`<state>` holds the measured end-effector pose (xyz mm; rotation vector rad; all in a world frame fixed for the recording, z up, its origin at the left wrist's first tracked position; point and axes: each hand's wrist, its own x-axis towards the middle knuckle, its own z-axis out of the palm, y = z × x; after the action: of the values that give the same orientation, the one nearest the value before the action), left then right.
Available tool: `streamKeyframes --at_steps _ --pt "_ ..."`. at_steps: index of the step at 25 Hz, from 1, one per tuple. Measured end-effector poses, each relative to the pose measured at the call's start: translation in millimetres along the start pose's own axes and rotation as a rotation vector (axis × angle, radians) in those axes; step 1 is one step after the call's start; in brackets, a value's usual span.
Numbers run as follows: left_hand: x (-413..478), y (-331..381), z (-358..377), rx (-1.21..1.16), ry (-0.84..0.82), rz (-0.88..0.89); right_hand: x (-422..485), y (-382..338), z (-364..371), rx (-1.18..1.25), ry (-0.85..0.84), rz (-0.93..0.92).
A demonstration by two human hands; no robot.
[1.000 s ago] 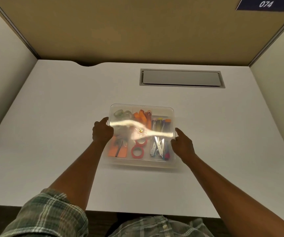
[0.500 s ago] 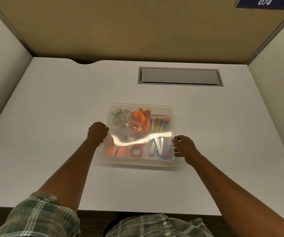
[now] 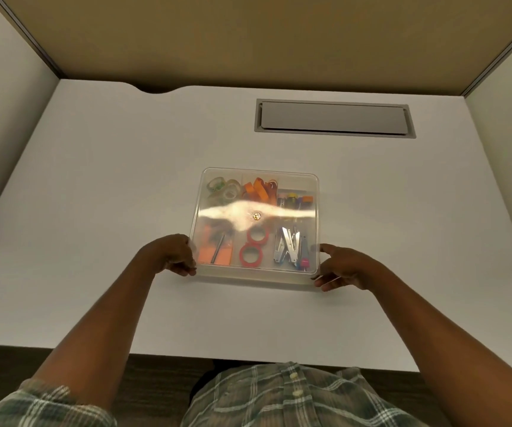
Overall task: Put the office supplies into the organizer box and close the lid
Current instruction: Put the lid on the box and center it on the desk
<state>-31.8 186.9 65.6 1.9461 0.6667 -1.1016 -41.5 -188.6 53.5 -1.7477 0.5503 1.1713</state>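
Observation:
A clear organizer box point(image 3: 259, 173) sits mid-desk with its transparent lid point(image 3: 217, 218) lying on top, and glare streaks across the lid. Through the lid I see clear tape rolls point(image 3: 222, 190), orange clips point(image 3: 257, 191), markers point(image 3: 294, 198), orange sticky notes point(image 3: 213, 252), red tape rings point(image 3: 251, 255) and silver staple removers point(image 3: 288, 249). My left hand point(image 3: 171, 257) grips the near left corner with curled fingers. My right hand point(image 3: 344, 268) brackets the near right corner, thumb against the side and fingers under the edge.
The white desk point(image 3: 94, 211) is walled by tan and white partitions on three sides. A grey cable hatch point(image 3: 334, 118) is set into the desk behind the box. The desk's near edge runs just above my plaid shirt point(image 3: 279, 396).
Both hands have slid along the box's sides from the middle toward me to the near corners. The box stays in place with the lid on.

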Motion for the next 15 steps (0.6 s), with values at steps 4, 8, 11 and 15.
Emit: streamKeyframes --at_steps 4,8,11,15 --pt "6.6 12.0 2.8 0.161 0.006 -0.101 6.3 -4.4 2.7 -0.105 0.027 0.008" --pt "15.5 33.0 -12.7 0.499 0.138 -0.043 17.4 -16.9 -5.5 -0.314 0.218 -0.101" --pt "36.8 55.5 -9.6 0.506 0.455 0.224 34.9 -41.2 -8.7 -0.574 0.498 -0.309" --pt "64.2 95.2 -3.7 0.747 0.474 0.534 49.3 -91.2 -12.4 -0.859 0.505 -0.376"
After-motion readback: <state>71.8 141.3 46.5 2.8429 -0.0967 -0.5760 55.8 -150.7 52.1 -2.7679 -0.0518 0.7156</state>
